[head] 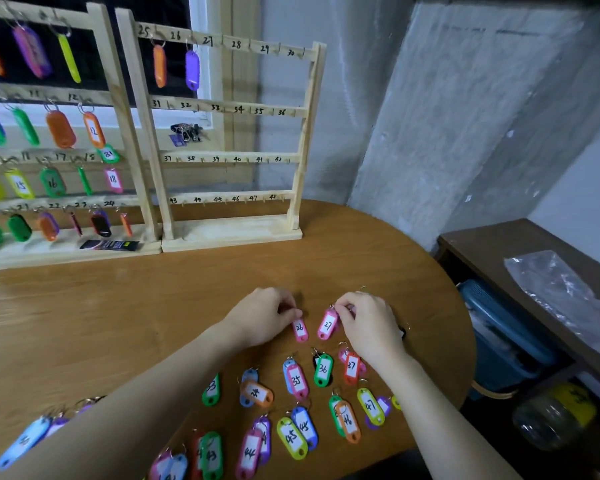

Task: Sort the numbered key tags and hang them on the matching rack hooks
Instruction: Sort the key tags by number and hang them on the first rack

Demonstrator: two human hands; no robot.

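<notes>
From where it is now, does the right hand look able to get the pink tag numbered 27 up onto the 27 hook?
Probably yes. The right hand already pinches the pink tag numbered 27 by its ring end, and the 27 hook on the wooden rack hangs bare, with open tabletop between.

Two arms come in from 6 o'clock; both are bare, with no sleeves to see; the left hand (pixel 260 317) has no ring, no watch and no glove; the right hand (pixel 368 323) is bare too; the wrists wear no bands; the nails look short and plain; no marks show on the arms
</notes>
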